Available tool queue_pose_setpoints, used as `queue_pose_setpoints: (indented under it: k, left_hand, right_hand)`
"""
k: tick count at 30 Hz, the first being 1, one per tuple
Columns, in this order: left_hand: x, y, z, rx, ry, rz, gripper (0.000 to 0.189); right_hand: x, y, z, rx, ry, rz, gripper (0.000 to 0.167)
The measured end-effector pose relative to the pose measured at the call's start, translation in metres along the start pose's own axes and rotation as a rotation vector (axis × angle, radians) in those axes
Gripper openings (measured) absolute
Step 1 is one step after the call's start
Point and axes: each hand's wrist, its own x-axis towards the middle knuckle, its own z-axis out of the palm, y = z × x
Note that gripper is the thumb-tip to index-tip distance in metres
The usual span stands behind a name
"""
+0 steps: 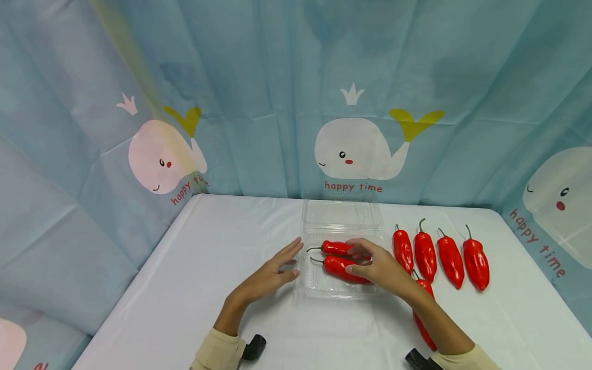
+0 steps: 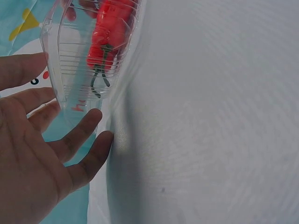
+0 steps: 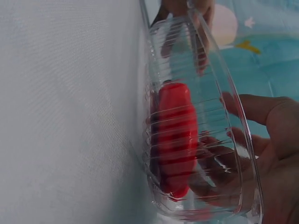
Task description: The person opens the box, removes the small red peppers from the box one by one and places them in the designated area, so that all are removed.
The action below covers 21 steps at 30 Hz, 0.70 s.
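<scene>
A clear plastic clamshell box (image 1: 319, 290) lies with its lid (image 1: 342, 213) folded back on the white table. Inside are two red chili peppers, a nearer one (image 1: 339, 267) and a farther one (image 1: 334, 247), stems to the left. My right hand (image 1: 381, 264) is over the box's right part, fingers at the far pepper and thumb over the near one. Its fingers look loosely bent and seem to touch the peppers without a clear grip. My left hand (image 1: 273, 275) is at the box's left edge, fingers spread and holding nothing; its fingers (image 2: 88, 158) show beside the clear wall.
Several red peppers stand in a row right of the box, among them one at the far right (image 1: 476, 264). Another pepper (image 1: 424, 329) lies closer, partly hidden by my right forearm. A blue curtain (image 1: 259, 154) with whale prints hangs behind the table (image 1: 185, 288).
</scene>
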Motion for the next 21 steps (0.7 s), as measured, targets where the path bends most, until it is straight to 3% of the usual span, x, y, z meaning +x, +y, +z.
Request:
queue_pose_setpoints:
  k: [8, 21]
  left_hand:
    - [0.0, 0.0, 0.0, 0.003, -0.001, 0.003, 0.069]
    - [0.0, 0.0, -0.001, 0.008, 0.002, 0.001, 0.069]
  right_hand:
    - [0.0, -0.005, 0.005, -0.002, -0.026, -0.013, 0.062]
    - [0.004, -0.006, 0.016, -0.081, -0.027, 0.064, 0.055]
